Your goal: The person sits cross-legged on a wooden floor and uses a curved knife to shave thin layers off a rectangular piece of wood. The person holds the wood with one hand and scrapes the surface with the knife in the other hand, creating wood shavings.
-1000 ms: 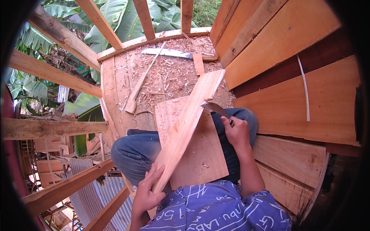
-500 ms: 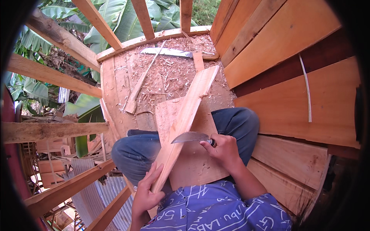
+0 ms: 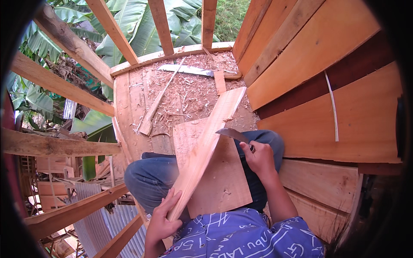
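Note:
A long pale wooden plank (image 3: 205,146) slants from lower left to upper right across my lap. Its near end is gripped by my left hand (image 3: 164,218), thumb on one side and fingers on the other. Beneath it a wider flat board (image 3: 223,185) rests across my legs. My right hand (image 3: 259,158) is closed round the dark handle of a knife with a curved blade (image 3: 232,134). The blade's tip is at the plank's right edge, around the upper half; whether it touches the wood I cannot tell.
Wood shavings (image 3: 193,94) cover the floor ahead. A long blade with a wooden handle (image 3: 185,69), a thin stick (image 3: 161,101) and a short wood piece (image 3: 220,82) lie there. Plank walls (image 3: 327,116) stand close on the right; open wooden slats (image 3: 64,148) line the left.
My right hand and the knife have moved up and away along the plank's right edge. The plank's far end sits slightly lower in view. My left hand keeps its hold.

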Tool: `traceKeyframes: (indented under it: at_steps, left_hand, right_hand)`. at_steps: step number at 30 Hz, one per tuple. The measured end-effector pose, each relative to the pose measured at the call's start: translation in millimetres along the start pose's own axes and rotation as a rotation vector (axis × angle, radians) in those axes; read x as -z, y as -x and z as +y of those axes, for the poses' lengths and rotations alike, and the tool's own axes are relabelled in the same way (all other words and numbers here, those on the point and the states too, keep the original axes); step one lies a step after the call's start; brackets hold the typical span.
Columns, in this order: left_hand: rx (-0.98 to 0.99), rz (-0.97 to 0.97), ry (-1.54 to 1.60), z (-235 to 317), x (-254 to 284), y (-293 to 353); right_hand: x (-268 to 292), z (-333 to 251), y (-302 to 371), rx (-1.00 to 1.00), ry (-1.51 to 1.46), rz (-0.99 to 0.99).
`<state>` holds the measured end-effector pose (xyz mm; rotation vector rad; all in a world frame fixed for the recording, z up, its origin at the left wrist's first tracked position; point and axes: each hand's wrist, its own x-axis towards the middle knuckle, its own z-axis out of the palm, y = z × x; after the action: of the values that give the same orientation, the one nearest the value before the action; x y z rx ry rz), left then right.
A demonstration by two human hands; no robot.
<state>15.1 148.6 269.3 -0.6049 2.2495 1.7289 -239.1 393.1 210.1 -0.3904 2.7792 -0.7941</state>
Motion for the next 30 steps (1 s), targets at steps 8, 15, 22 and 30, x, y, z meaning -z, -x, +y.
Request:
traceKeyframes:
  at_steps: [8, 15, 22, 30]
  left_hand:
    - [-0.037, -0.002, 0.048, -3.4, 2.8, -1.9]
    - [-0.039, -0.001, 0.010, -2.7, -0.2, -0.7]
    - [-0.028, -0.025, 0.012, -4.1, 1.4, 2.6]
    - [-0.028, -0.017, 0.063, -4.7, 3.4, 0.2]
  right_hand:
    - [-17.7, -49.5, 61.9, 0.275, -0.110, -0.131]
    - [-18.0, -17.7, 16.4, 0.082, -0.088, 0.036]
    - [-2.2, -4.3, 11.0, 0.027, -0.027, 0.039]
    - [-15.7, -38.1, 46.1, 0.175, -0.092, -0.101]
